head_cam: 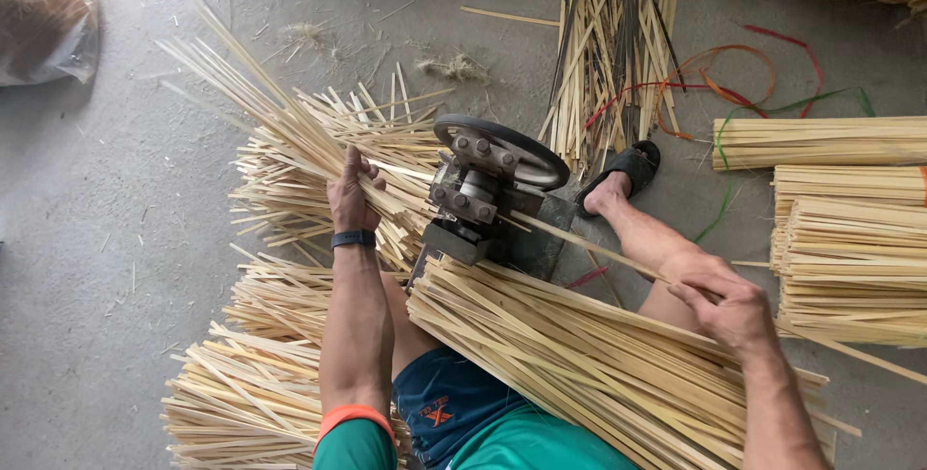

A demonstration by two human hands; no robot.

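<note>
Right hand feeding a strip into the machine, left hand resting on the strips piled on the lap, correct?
Not quite. The head view shows the left hand gripping the fanned bundle of strips beside the machine, not resting on the lap pile. The right hand does hold a single strip leading into the machine.

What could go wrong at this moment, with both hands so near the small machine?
1. The right hand feeds one bamboo strip into the machine; bare fingers might get splinters.
2. The left hand grips strips beside the handwheel; it may be pinched.
3. The bundle on the lap could slide off.
</note>
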